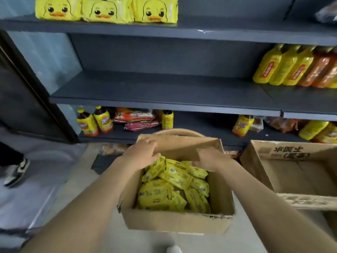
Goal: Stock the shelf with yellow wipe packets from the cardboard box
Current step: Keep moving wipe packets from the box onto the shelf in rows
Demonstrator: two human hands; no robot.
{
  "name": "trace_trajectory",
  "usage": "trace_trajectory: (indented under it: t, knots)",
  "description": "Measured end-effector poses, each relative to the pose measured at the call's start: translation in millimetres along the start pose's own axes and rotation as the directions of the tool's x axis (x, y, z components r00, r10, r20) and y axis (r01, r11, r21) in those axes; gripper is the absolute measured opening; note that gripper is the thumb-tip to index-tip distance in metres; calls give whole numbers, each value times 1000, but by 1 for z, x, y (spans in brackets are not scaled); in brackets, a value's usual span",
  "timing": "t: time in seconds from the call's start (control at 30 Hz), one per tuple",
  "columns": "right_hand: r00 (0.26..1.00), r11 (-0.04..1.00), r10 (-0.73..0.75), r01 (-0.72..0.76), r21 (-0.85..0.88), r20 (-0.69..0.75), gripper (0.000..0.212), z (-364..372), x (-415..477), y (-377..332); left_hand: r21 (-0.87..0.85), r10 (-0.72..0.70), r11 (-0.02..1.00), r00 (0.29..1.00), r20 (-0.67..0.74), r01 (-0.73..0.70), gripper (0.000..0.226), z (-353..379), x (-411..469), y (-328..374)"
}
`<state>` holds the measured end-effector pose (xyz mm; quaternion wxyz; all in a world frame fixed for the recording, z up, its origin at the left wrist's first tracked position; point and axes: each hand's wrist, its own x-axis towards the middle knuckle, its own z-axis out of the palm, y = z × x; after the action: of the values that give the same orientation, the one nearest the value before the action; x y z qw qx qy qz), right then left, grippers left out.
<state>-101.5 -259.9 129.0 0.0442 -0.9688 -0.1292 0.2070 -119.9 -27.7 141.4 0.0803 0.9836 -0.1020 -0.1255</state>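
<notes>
An open cardboard box (pixel 175 223) on the floor holds several loose yellow wipe packets (pixel 175 187). Both my hands are at its far end, just above the pile. My left hand (pixel 144 152) is at the far left corner with its fingers curled down onto the top packets. My right hand (pixel 211 157) lies palm down at the far right, fingertips pointing left and touching a packet. Whether either hand grips a packet is hidden. The dark middle shelf (pixel 160 95) above the box is bare on its left part. Yellow duck-face packs (pixel 107 10) stand on the top shelf.
A second, empty cardboard box (pixel 299 172) sits to the right. Yellow and orange bottles (pixel 291 66) fill the middle shelf's right end. Bottles (pixel 94 121) and red snack bags (pixel 136 119) are on the bottom shelf. A person's shoe (pixel 17 172) is at the left.
</notes>
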Motion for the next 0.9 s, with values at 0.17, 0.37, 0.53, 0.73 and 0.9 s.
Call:
trace_trajectory:
  t: [0.17, 0.37, 0.53, 0.73, 0.9]
  knots:
    - [972, 1000, 13, -14, 4, 234, 57, 85, 40, 25, -39, -50, 998, 989, 138, 56, 43, 85, 24, -3]
    - [875, 991, 60, -109, 73, 480, 43, 159, 83, 53, -67, -147, 981, 921, 360, 183, 47, 167, 58, -17]
    - [821, 958, 97, -231, 173, 562, 39, 199, 113, 61, -133, -180, 956, 880, 439, 262, 46, 207, 78, -22]
    - [855, 844, 198, -398, 361, 479, 36, 239, 170, 48, -156, -223, 936, 874, 431, 316, 41, 251, 111, -37]
    - [967, 934, 188, -231, 274, 175, 65, 266, 216, 39, -231, -231, 909, 880, 415, 347, 37, 277, 134, -54]
